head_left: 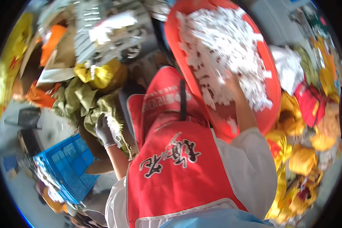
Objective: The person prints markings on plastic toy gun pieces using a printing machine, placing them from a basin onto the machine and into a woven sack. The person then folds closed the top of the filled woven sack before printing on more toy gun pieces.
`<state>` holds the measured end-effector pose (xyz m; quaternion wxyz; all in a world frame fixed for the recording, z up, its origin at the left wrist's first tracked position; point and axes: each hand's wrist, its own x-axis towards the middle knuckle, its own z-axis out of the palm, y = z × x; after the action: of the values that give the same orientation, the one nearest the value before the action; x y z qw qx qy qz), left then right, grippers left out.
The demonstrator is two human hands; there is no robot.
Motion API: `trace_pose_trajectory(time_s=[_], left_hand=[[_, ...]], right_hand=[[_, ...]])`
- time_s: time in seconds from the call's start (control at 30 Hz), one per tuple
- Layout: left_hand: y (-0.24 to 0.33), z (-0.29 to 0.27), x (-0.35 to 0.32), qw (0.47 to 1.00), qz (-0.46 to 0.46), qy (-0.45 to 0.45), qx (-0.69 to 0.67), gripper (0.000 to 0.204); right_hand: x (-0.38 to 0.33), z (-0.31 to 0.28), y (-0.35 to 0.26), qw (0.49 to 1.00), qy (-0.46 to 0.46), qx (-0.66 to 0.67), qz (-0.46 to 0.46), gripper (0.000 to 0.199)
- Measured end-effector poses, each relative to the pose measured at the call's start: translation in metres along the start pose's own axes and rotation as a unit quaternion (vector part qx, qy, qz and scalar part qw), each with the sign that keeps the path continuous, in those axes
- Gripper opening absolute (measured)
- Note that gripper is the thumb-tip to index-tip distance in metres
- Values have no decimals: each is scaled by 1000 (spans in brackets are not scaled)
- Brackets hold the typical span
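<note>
The right hand (230,79) reaches into a loose heap of thin white strips (220,41), touching them, though blur hides whether it grasps any; well apart from that heap, the white-gloved left hand (103,131) is at the mouth of an olive-green woven sack (103,103), its grip impossible to tell. The strips lie in a red oval plastic tub (264,119); around it are a blue slatted plastic crate (70,163), crumpled yellow bags (302,159) and light grey floor (59,123)

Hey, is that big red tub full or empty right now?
Partly full: white strips heap across most of the red tub, while red surface shows around them, especially at its near end.
</note>
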<state>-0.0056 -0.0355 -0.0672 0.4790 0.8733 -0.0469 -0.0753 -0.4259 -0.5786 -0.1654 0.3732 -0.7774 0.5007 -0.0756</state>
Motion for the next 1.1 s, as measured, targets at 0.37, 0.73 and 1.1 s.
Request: trace_pose_trajectory(time_s=[0.37, 0.73, 1.1], left_hand=[[173, 7, 36, 957, 285, 31, 54, 20], [349, 55, 110, 866, 447, -167, 150, 39], [290, 12, 108, 916, 398, 9, 54, 39]], right_hand=[[-52, -35, -57, 967, -79, -125, -208, 43], [-38, -52, -177, 920, -41, 376, -103, 45], [17, -35, -398, 823, -169, 415, -349, 42]])
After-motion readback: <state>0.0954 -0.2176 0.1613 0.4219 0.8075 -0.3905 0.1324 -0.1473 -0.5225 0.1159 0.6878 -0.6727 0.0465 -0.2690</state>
